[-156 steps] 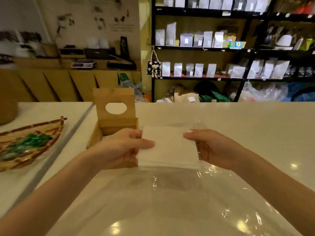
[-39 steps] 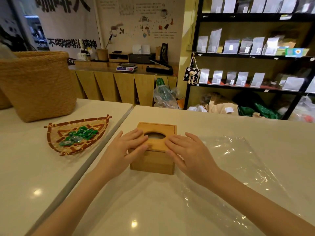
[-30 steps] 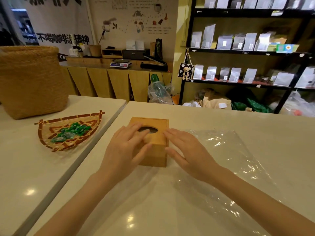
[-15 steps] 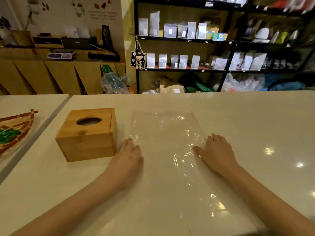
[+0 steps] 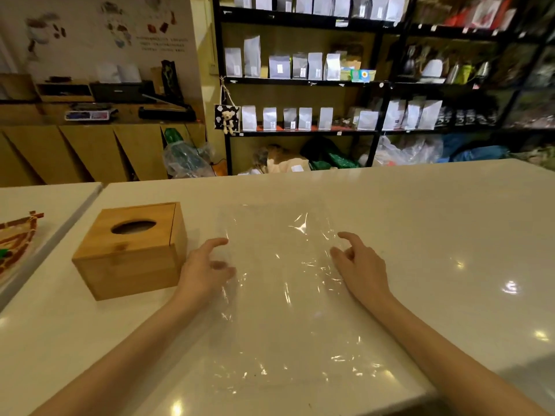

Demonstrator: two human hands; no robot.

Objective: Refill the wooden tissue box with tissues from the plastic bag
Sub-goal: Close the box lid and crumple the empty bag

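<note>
**Closed tissue box and flattened plastic bag on the counter**

The wooden tissue box (image 5: 132, 249) stands upright toward the left edge of the pale counter (image 5: 450, 235), its lid down and the oval slot in the top facing up. Whether tissue shows in the slot cannot be told; only a dim grey interior is visible. The clear plastic bag (image 5: 285, 295) lies flat and wrinkled in the middle of the counter, just right of the box, running from mid-counter toward the near edge; it appears empty.

The left hand (image 5: 204, 271) rests at the bag's left margin, close to the box's right side but not touching it, fingers loosely curled and spread, gripping nothing. The right hand (image 5: 359, 265) sits at the bag's right margin, fingers likewise bent and apart, with nothing held. Both forearms reach in from the near edge.

A second counter adjoins on the left, carrying a woven bamboo tray (image 5: 15, 241) cut off by the picture's left edge. Behind the counter, black shelves (image 5: 300, 82) hold rows of white pouches.
</note>
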